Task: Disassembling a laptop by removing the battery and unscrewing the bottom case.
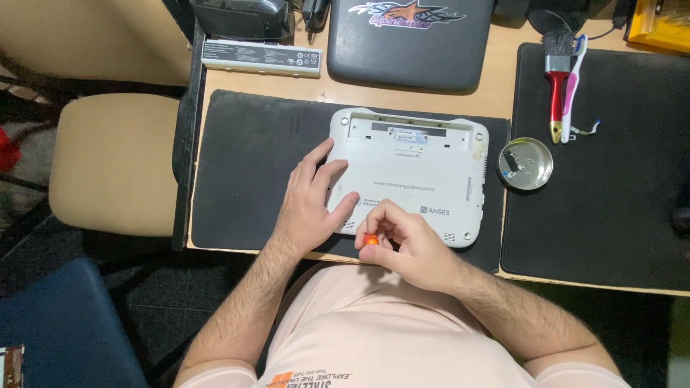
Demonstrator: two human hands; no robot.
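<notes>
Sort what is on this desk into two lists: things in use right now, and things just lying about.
In use:
left hand, flat on the small white laptop turned underside up
right hand, gripping an orange-handled screwdriver at the laptop's near edge
black work mat under the laptop

Lying about:
round metal dish
red-handled brush
white battery pack
closed dark grey laptop

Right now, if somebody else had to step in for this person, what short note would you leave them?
Left hand: flat on the white laptop, which lies underside up on the black mat.
Right hand: gripping an orange-handled screwdriver at the laptop's near edge.
Small metal dish sits right of the laptop; red-handled brush beyond it.
Done: battery bay looks empty; a white battery lies behind the mat.
Left: bottom cover still on.
</notes>
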